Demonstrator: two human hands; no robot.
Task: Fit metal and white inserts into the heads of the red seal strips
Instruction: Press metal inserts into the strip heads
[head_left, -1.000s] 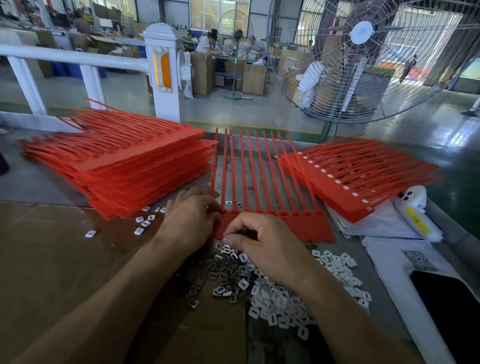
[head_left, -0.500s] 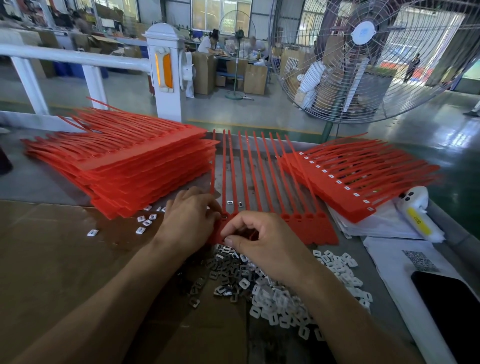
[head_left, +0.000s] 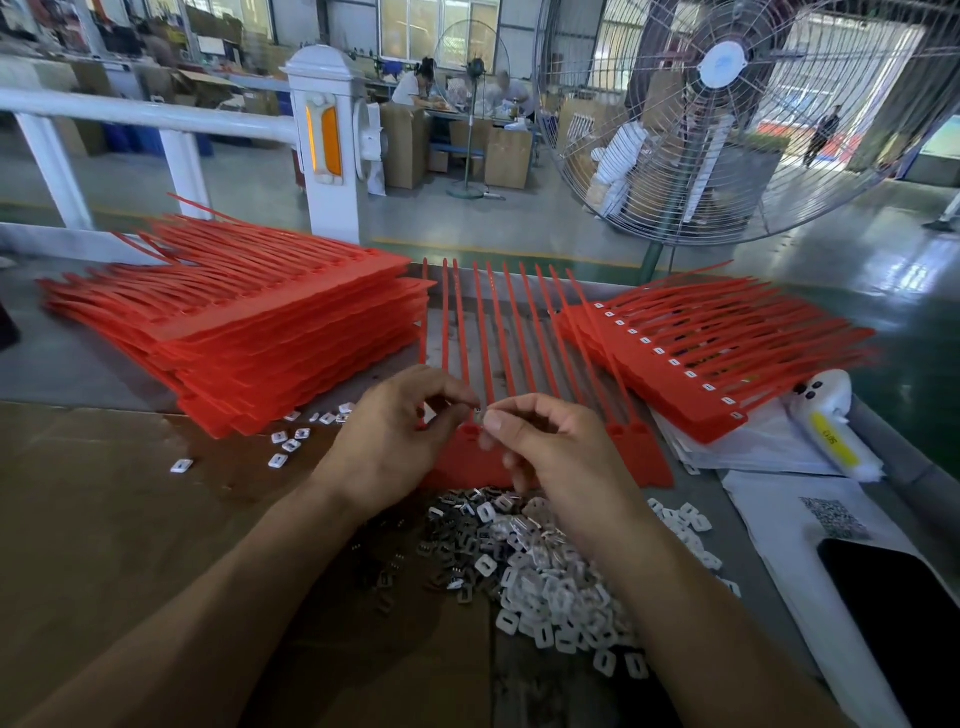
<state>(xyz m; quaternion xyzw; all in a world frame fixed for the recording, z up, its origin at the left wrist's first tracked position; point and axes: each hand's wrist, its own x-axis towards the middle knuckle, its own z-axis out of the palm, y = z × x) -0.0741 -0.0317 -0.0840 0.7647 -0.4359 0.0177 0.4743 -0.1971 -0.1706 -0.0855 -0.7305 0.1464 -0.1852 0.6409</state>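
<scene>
A red seal strip sheet (head_left: 644, 452) lies flat in front of me, its tails pointing away. My left hand (head_left: 387, 441) and my right hand (head_left: 550, 441) meet over its left heads. Between their fingertips they pinch a small metal insert (head_left: 479, 414). Near me lies a heap of dark metal inserts (head_left: 447, 540) and white inserts (head_left: 561, 597).
A tall stack of red strip sheets (head_left: 249, 332) sits at the left, another stack with white inserts fitted (head_left: 701, 358) at the right. Loose white inserts (head_left: 285, 444) lie by the left stack. A white handheld device (head_left: 826, 421), papers and a black phone (head_left: 904, 623) occupy the right side.
Both hands have lifted slightly from the strip heads and come together at the fingertips. The right hand has moved up from the pile's edge with a small insert.
</scene>
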